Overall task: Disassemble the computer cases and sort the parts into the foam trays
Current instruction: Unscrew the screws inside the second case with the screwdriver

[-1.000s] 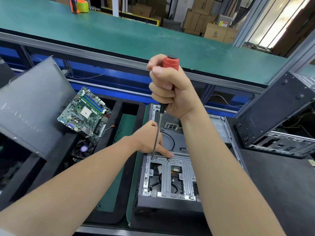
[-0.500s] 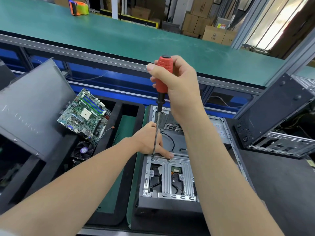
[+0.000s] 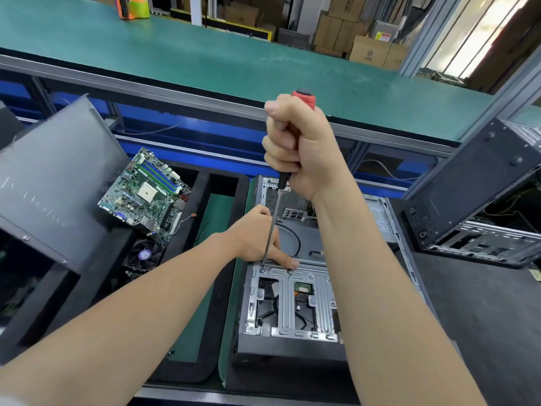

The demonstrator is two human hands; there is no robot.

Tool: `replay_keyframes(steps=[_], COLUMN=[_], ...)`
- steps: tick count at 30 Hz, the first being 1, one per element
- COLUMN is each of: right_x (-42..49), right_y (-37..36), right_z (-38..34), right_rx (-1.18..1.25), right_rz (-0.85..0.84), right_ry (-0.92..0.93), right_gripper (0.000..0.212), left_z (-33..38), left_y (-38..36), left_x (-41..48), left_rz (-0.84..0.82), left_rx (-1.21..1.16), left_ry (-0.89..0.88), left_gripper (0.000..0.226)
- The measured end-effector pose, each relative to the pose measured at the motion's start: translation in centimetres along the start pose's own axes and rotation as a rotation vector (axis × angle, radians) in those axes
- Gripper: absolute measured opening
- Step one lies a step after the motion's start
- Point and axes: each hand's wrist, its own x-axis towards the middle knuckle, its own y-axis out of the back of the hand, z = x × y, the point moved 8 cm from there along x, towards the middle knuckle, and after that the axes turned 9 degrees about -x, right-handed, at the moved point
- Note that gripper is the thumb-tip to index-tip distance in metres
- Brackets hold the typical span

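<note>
The computer case point(image 3: 278, 351) lies open, just beside a foam tray point(image 3: 205, 186) holding a motherboard point(image 3: 146, 191). Its drive cage point(image 3: 288, 303) looks mid-unscrewing. The right hand point(image 3: 304, 148) wraps its fingers tightly round the screwdriver point(image 3: 275, 215), tip on 1 corner screw point(image 3: 262, 270). The left hand point(image 3: 254, 238) braces there, grip unclear. Next move calls for steady turns, then lifting the screw. Beyond, a green desk point(image 3: 205, 60) and stacked cartons point(image 3: 369, 51).

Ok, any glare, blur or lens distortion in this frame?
Head view: the wide-angle lens stretches the left forearm toward the bottom corner; the window at top right is blown out; the screwdriver, right hand and drive cage are sharp, no motion blur.
</note>
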Motion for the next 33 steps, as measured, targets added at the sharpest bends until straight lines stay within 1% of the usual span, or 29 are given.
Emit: replay_keyframes(steps=[2, 4, 6, 8, 9, 10, 12, 15, 17, 20, 22, 24, 25, 26, 28, 33], right_x=[-0.2, -0.8, -0.9, -0.8, -0.8, -0.7, -0.6, -0.9, -1.4, -2.4, -2.8, -3.0, -2.8, -2.4, -1.4, 0.2], right_y=[-1.1, -2.3, -2.4, -2.2, -2.0, -1.7, -1.0, 0.8, 2.2, 2.8, 2.7, 3.0, 3.2, 3.2, 2.6, 0.4], right_z=[0.1, -0.1, -0.2, -0.2, -0.2, -0.3, -0.4, -1.1, -1.4, -0.9, -0.7, -0.5, -0.4, -0.2, 0.1, 0.3], right_rx=[0.161, 0.329, 0.374, 0.390, 0.393, 0.379, 0.285, -0.031, -0.203, -0.235, -0.314, -0.354, -0.335, -0.288, -0.167, 0.000], right_rz=[-0.271, -0.495, -0.574, -0.582, -0.558, -0.503, -0.323, 0.052, 0.306, 0.596, 0.735, 0.810, 0.796, 0.741, 0.551, -0.004], right_ry=[0.015, 0.014, 0.024, 0.018, 0.018, 0.028, 0.061, 0.112, 0.086, 0.013, 0.010, 0.012, 0.003, -0.005, -0.022, -0.017], right_gripper=[0.031, 0.036, 0.039, 0.036, 0.033, 0.027, 0.021, 0.016, 0.015, 0.009, 0.016, 0.028, 0.031, 0.032, 0.033, 0.039], left_z=[0.0, 0.2, 0.3, 0.4, 0.5, 0.6, 0.5, 0.2, 0.3, 0.4, 0.5, 0.5, 0.5, 0.4, 0.3, 0.0], left_y=[0.1, 0.2, 0.2, 0.4, 0.5, 0.5, 0.5, 0.4, 0.4, 0.5, 0.5, 0.5, 0.5, 0.4, 0.4, 0.3], left_x=[0.0, -0.1, -0.1, -0.1, -0.1, -0.1, -0.2, -0.1, -0.2, -0.4, -0.4, -0.4, -0.4, -0.4, -0.3, 0.0], left_rz=[0.009, -0.003, -0.019, -0.030, -0.030, -0.030, -0.028, -0.012, -0.020, -0.045, -0.049, -0.052, -0.051, -0.047, -0.042, 0.002], left_rx=[-0.030, -0.060, -0.077, -0.080, -0.080, -0.082, -0.086, -0.072, -0.046, -0.079, -0.100, -0.088, -0.081, -0.075, -0.065, -0.016], left_ry=[-0.005, 0.000, 0.008, 0.008, 0.006, 0.002, 0.001, 0.029, 0.028, 0.033, 0.036, 0.036, 0.039, 0.037, 0.025, 0.013], left_gripper=[0.090, 0.077, 0.066, 0.063, 0.060, 0.057, 0.057, 0.081, 0.086, 0.080, 0.083, 0.085, 0.082, 0.076, 0.070, 0.086])
